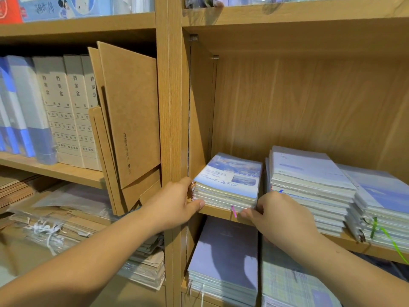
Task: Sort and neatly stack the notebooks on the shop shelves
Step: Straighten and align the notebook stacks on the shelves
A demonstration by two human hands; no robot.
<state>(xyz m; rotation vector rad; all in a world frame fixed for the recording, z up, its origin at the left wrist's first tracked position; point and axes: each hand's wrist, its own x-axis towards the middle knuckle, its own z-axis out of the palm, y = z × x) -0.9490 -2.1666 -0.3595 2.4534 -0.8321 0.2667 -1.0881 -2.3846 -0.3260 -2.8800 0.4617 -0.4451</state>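
A small stack of blue-and-white notebooks [230, 181] lies at the left end of the wooden shelf [221, 212], against the side wall. My left hand [174, 202] grips the stack's left front corner, thumb along its lower front edge. My right hand [276, 216] holds the right front corner, fingers curled against the stack's side and front. A pink ribbon hangs from the front of the stack between my hands. To the right stand a taller notebook stack [309, 182] and another stack [382, 202] with green ribbons.
Below the shelf lie a purple notebook stack [225, 260] and a plaid one [294, 282]. In the left bay are cream file boxes [70, 111], leaning brown folders [130, 111] and bagged paper goods [66, 218]. A wooden upright [170, 107] divides the bays.
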